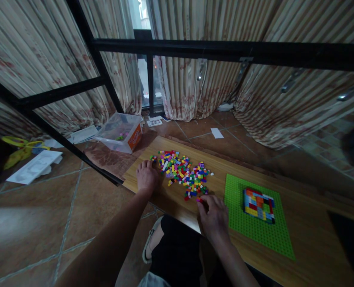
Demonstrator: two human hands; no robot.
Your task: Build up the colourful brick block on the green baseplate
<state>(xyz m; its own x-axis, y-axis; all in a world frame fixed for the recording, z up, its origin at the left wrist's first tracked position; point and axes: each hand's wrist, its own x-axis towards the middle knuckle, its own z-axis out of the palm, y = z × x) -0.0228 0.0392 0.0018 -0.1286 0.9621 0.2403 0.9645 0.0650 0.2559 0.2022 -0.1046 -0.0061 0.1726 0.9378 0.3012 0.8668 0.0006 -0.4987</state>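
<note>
A heap of small coloured bricks (183, 172) lies on a wooden board (299, 223). My left hand (146, 176) rests on the board at the heap's left edge, fingers curled down; whether it holds anything is hidden. My right hand (213, 215) is at the heap's near right edge, fingertips pinched on a small red brick (199, 199). To the right lies a green baseplate (254, 229) with a block of multicoloured bricks (259, 205) built on it.
A clear plastic box (120, 132) with an orange label stands on the tiled floor behind the board. Papers (35, 167) and a yellow object (17, 149) lie at the left. Black metal bars (224, 50) and curtains stand behind. My leg shows under the board.
</note>
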